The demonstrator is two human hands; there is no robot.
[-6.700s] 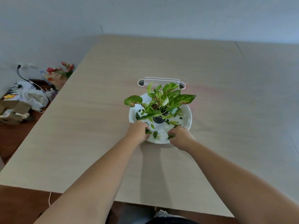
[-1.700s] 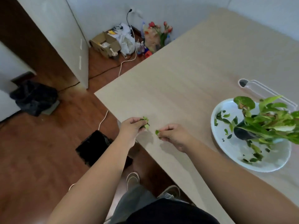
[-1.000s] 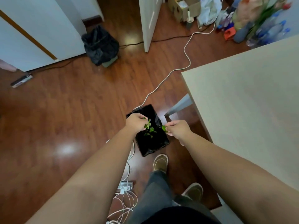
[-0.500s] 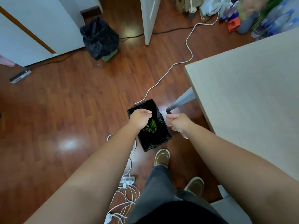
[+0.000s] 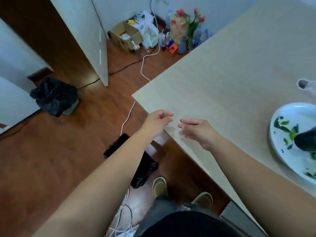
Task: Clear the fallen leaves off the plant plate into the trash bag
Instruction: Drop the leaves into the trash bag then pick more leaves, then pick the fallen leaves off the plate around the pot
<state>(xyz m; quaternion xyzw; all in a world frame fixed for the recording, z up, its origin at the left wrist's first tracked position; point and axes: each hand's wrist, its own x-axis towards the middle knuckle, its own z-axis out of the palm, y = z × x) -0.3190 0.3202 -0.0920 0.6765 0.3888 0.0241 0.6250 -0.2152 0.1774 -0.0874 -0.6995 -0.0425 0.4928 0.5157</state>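
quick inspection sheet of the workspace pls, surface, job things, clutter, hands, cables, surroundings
surface: beige table, bare near its corner
job's things: white plate at the right edge with green leaves on it and a dark pot; black trash bag on the floor below the arms
clutter: cardboard box, plastic bags, bottles and tulips by the wall
hands: left hand and right hand both open, holding nothing
cables: white cable across the floor; a tangle near the feet
surroundings: wooden floor, white door, second black bag
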